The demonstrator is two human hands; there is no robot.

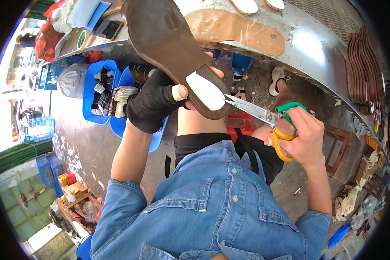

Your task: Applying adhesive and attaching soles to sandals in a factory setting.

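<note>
A dark brown shoe sole (169, 41) is gripped in my left hand (154, 97), which wears a black fingerless glove. The thumb lies along its near edge and fingertips show on the far side. At the heel end sits a white oval pad (207, 92). My right hand (305, 136) holds scissors (255, 110) with one green and one orange handle loop, fingers through the loops. Their blades are slightly parted, and the tips meet the rim of the white pad at the heel.
A metal-topped workbench (301, 56) curves across the far side, bearing a tan sole-shaped sheet (238, 32) and a stack of brown soles (363, 69) at right. Blue bins (100, 93) with sole parts stand on the floor at left. A wooden frame (336, 149) lies at right.
</note>
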